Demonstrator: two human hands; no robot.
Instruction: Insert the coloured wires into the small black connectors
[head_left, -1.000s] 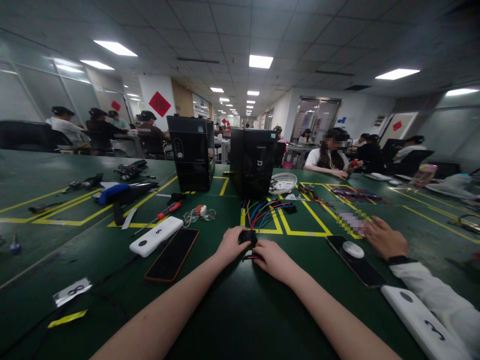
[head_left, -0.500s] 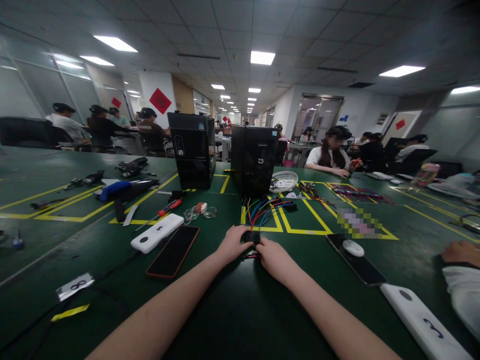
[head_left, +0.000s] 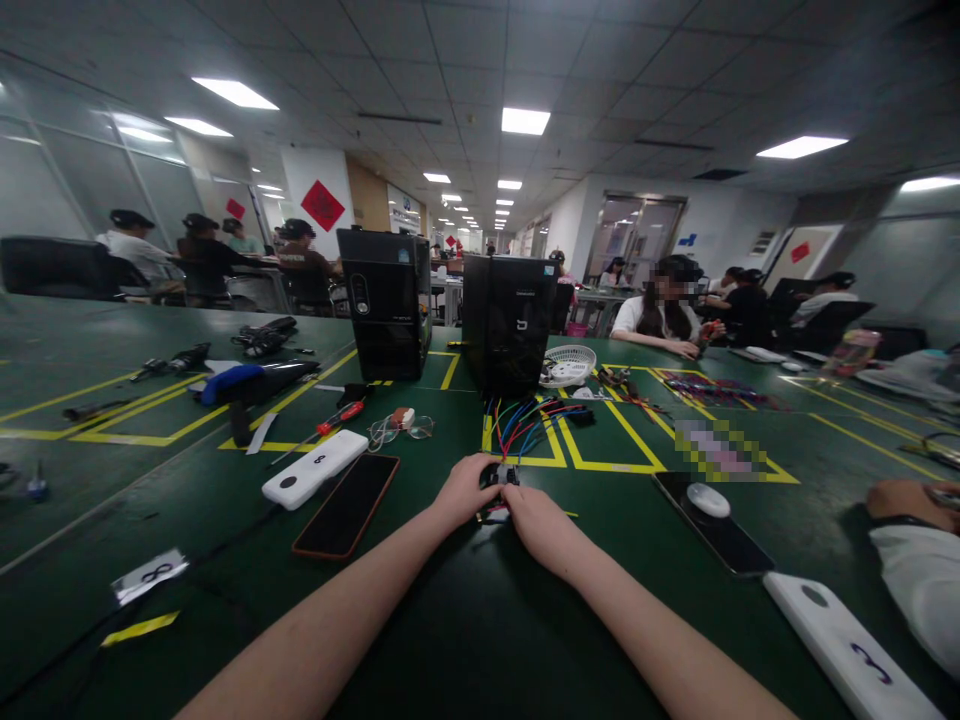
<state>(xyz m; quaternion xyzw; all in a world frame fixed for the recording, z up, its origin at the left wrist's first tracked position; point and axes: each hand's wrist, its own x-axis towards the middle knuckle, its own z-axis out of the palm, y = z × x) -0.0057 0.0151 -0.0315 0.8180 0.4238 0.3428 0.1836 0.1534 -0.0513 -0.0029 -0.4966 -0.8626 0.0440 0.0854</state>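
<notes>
My left hand (head_left: 466,492) has its fingers closed on the left side of a small black and grey part (head_left: 502,474). From the right, my right hand (head_left: 541,522) pinches the same part, its fingertips near the left thumb. The part's exact kind is too small to make out. Just beyond it, a bundle of red, blue and green wires (head_left: 521,425) fans out over the table; whether they join the part is unclear. Some thin wire ends (head_left: 491,515) show below my fingers.
Two black computer cases (head_left: 510,320) stand ahead. On the left lie a phone (head_left: 349,505), a white power bank (head_left: 315,468), a red screwdriver (head_left: 341,418) and glasses (head_left: 412,425). A second phone (head_left: 724,535) and white power bank (head_left: 847,640) lie right, beside a co-worker's hand (head_left: 911,503).
The part has turned a little between my hands, showing more grey. My right hand has shifted slightly left and down. A co-worker's hand at the right edge has moved further into view.
</notes>
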